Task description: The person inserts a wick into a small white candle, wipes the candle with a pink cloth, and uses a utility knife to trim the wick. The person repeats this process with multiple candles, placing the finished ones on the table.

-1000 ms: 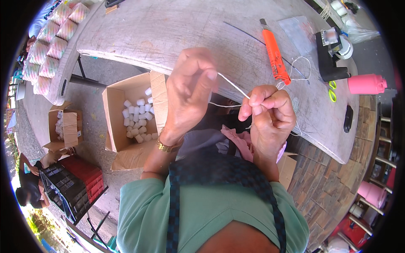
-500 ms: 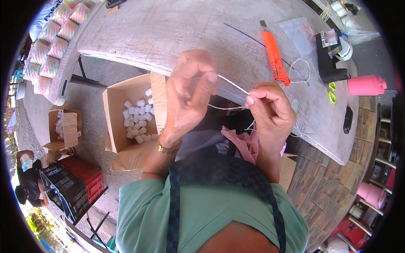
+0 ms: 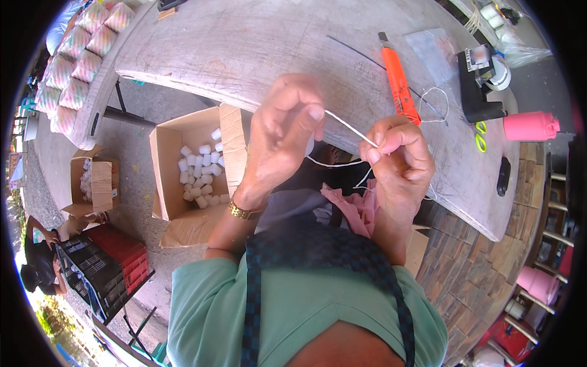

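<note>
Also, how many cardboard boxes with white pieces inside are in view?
2: the larger box to the left of the left hand, and the smaller box farther left. Others may be hidden.

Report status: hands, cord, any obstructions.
Left hand curled on white cord; right hand pinching it. Upper strand straight, lower one sagging. Nothing blocking; orange cutter on table, beyond right hand.

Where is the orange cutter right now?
In the head view, the orange cutter lies on the table, upper right of centre, just beyond the right hand and left of the clear plastic bag.
</note>
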Available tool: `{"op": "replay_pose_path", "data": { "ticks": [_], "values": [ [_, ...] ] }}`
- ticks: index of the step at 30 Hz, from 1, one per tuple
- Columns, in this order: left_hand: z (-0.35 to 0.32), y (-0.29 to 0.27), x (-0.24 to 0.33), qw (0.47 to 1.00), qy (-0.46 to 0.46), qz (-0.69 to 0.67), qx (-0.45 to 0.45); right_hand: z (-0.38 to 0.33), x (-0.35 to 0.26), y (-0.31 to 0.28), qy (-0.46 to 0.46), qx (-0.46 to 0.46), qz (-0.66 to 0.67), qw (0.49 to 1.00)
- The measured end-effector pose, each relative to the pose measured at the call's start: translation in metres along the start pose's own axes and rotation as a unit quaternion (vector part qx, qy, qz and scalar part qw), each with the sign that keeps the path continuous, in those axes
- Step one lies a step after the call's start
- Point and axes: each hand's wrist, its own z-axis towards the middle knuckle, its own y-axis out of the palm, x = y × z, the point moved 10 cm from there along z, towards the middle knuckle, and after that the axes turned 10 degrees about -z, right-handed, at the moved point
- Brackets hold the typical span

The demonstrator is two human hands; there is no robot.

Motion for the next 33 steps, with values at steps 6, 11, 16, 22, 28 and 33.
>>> {"op": "replay_pose_path", "data": {
  "ticks": [6,11,16,22,28,33],
  "values": [
    [-0.003,0.007,0.002,1.0,-0.005,0.014,-0.01,0.001,-0.013,0.001,-0.066,-0.004,0.038,0.997],
    [-0.005,0.011,0.022,0.986,0.107,0.117,-0.044,0.003,-0.008,-0.004,-0.053,-0.002,0.108,0.993],
    [-0.011,0.027,0.046,0.987,0.144,-0.009,-0.066,-0.005,0.004,0.028,0.08,-0.055,-0.021,0.995],
    [-0.012,0.034,0.06,0.94,0.268,-0.111,-0.176,-0.022,0.03,0.046,0.209,-0.082,0.014,0.974],
    [-0.01,0.042,0.048,0.972,0.104,-0.174,-0.122,-0.014,0.013,0.049,0.152,-0.065,0.111,0.98],
    [-0.01,0.036,0.035,0.982,0.067,0.038,-0.172,-0.013,0.008,0.042,0.099,-0.08,0.096,0.987]
  ]
}}
